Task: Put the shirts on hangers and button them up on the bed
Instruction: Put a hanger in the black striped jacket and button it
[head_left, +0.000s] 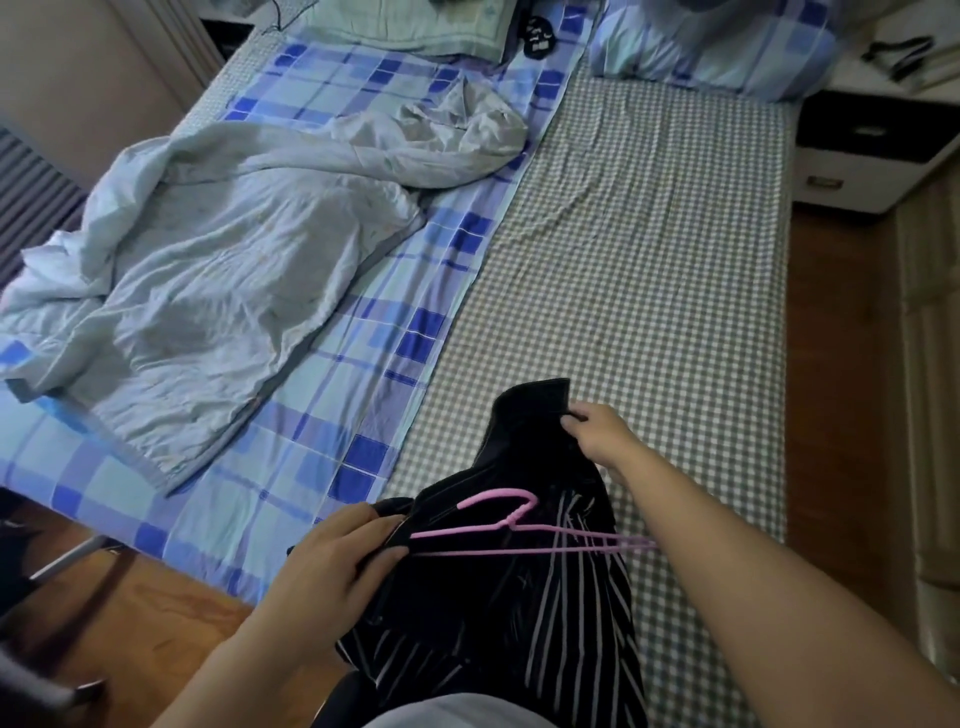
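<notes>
A black shirt with white stripes (519, 613) is held up over the near edge of the bed, above the grey checked sheet (649, 249). A pink hanger (519, 525) lies across the shirt's upper part, its hook pointing up and left. My left hand (337, 551) grips the shirt's edge together with the hanger's left end. Farther out, my right hand (602, 431) pinches the shirt's collar area and lifts it.
A crumpled pale blue quilt (218, 249) covers the left side of the bed on a blue plaid sheet (395, 332). Pillows (717, 47) lie at the head. A dark-and-white nightstand (872, 150) stands at the right. Chair legs (78, 566) are at the lower left.
</notes>
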